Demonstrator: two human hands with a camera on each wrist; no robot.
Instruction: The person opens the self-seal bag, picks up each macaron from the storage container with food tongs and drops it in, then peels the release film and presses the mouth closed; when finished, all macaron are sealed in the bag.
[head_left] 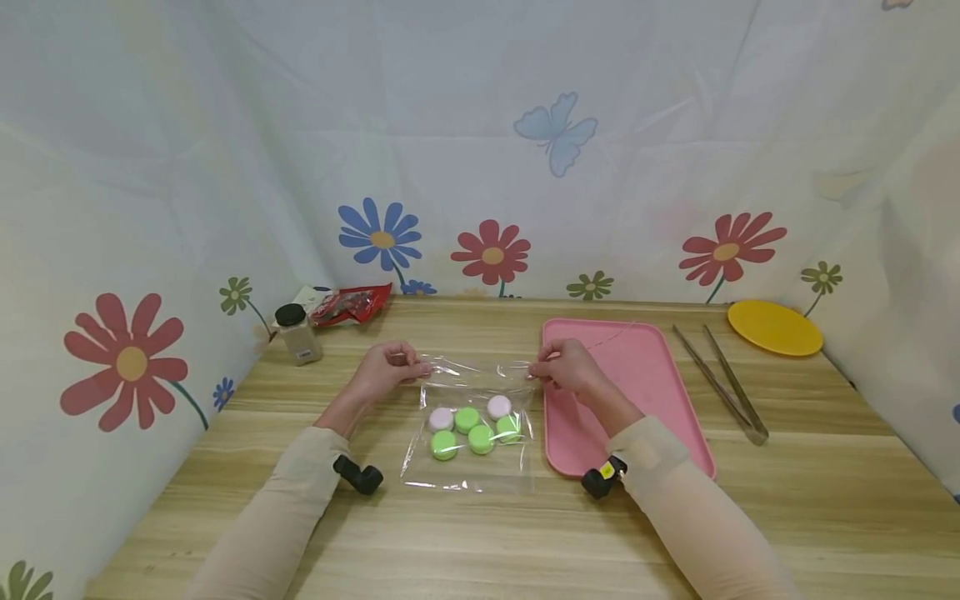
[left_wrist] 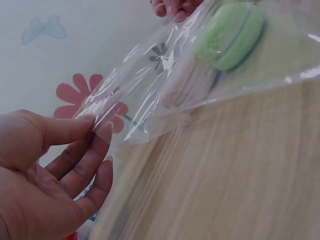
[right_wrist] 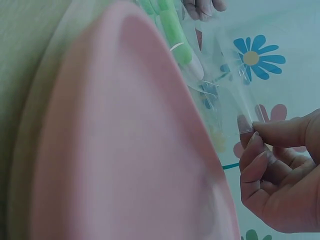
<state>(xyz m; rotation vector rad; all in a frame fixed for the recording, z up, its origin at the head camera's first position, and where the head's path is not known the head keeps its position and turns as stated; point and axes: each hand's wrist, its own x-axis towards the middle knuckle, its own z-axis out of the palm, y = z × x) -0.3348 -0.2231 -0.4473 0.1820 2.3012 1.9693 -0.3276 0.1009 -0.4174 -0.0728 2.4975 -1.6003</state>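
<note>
A clear plastic bag lies on the wooden table with several macarons inside, some green and two pale pink. My left hand pinches the bag's top left corner between thumb and fingers; the left wrist view shows this hand with the film taut beyond its fingertips. At the top right corner, my right hand pinches the film over the edge of a pink tray. In the right wrist view that hand grips the film's edge by thumb and forefinger.
Metal tongs lie right of the tray, near a yellow plate. At the back left stand a jar with a black lid and a red packet. A flowered cloth hangs behind the table.
</note>
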